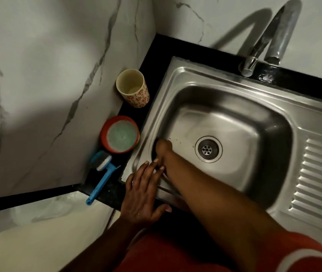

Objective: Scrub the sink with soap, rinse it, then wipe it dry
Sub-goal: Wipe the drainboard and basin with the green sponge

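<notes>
The steel sink (177, 81) sits in a black counter (195, 49) in a corner of marble-patterned walls, with its drain (208, 149) in the basin floor and a ribbed draining board (321, 183) to the right. A chrome tap (276, 34) arches over the far rim. Along the left edge stand a flowered cup (136, 99), a red tub (104, 137) of green soap and a blue-handled brush (102, 174), all apart from the hands. The left hand (142, 195) lies flat on the near-left rim, fingers straight and spread. The right hand (163, 151) reaches down against the basin's left wall. It is blurred, with a dark patch beside it, and whether it grasps anything cannot be told. Its forearm hides part of the near wall
</notes>
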Demonstrator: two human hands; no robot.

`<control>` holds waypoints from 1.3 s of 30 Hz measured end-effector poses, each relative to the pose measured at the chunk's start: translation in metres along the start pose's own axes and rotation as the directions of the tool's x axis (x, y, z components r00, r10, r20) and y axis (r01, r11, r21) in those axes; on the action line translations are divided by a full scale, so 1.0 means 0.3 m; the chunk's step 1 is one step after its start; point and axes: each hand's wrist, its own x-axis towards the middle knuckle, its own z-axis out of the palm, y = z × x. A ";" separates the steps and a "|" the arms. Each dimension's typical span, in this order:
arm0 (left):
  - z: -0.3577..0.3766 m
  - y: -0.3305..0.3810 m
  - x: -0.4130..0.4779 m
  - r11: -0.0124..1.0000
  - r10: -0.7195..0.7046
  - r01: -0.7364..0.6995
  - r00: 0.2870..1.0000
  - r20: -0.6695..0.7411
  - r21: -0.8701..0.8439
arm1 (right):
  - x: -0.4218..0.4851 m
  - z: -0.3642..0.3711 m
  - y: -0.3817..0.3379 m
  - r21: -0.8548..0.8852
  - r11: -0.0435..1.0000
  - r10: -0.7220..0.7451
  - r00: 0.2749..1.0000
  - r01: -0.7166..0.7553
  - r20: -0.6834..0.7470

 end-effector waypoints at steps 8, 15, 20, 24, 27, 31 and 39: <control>-0.007 0.006 0.004 1.000 -0.022 0.022 1.000 -0.008 -0.013 | 0.053 -0.233 -0.289 0.612 0.763 -0.246 0.969 0.207 -0.021; -0.010 0.001 0.010 1.000 -0.017 0.017 0.999 0.034 -0.013 | 0.057 -0.269 -0.223 0.425 0.839 -0.247 0.933 0.341 -0.261; -0.012 0.009 0.013 0.998 -0.053 0.054 0.998 0.044 -0.022 | 0.019 -0.020 0.012 0.150 0.946 -0.265 0.952 0.288 -0.154; -0.024 0.018 0.018 0.997 -0.058 0.059 0.998 0.022 -0.042 | 0.044 0.047 -0.064 0.092 0.972 -0.200 0.965 0.217 -0.171; -0.028 0.020 0.013 0.998 -0.042 0.042 0.999 0.007 -0.055 | 0.106 0.010 -0.248 0.133 0.964 -0.196 0.952 0.231 -0.233; -0.024 0.011 0.011 0.998 -0.043 0.042 0.999 -0.009 -0.047 | 0.121 -0.123 -0.392 0.242 0.868 -0.397 0.899 0.434 -0.187; -0.009 -0.016 0.002 0.998 -0.036 0.038 0.999 0.029 -0.058 | 0.027 -0.380 -0.422 -0.347 -0.684 -0.020 0.459 0.642 0.888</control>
